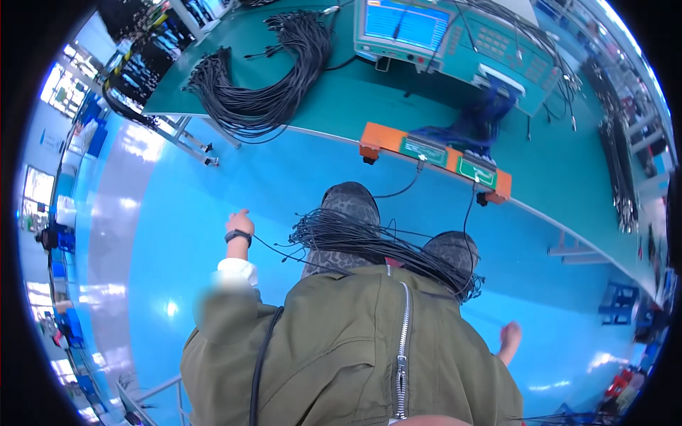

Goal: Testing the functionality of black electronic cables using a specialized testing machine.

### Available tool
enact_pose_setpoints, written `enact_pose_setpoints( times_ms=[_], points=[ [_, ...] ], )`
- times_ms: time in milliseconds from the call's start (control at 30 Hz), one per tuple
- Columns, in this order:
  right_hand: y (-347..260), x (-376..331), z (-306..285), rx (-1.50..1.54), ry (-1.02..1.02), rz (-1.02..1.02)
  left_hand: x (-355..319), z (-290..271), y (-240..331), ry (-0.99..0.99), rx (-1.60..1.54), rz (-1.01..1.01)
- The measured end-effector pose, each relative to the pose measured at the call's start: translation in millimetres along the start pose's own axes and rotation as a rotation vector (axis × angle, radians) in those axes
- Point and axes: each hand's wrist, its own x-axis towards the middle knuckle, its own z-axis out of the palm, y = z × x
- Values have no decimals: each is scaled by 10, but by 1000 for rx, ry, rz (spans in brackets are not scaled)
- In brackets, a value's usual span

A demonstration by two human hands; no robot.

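Note:
My left hand, with a dark band at its wrist, is held out over the floor to the left of my knees, fingers curled together. A thin black cable runs from that hand toward my lap, its end hidden in the hand. Across my thighs lies a bundle of black cables. My right hand hangs low at the right, beside my jacket, its fingers too small and partly hidden to read. Ahead, an orange fixture with green boards sits on the table edge, with two black cables plugged into it.
The green table curves across ahead. It bears a large coil of black cables, a tester with a blue screen and blue wiring. More cables lie at the right. A blue stool stands on the floor.

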Motion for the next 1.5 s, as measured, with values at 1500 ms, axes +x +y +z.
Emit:
enact_pose_setpoints(
  times_ms=[1500],
  points=[
    [-567, 50, -230, 1078, 1152, -63, -207, -560, -245, 142, -2353, -398]
  ],
)
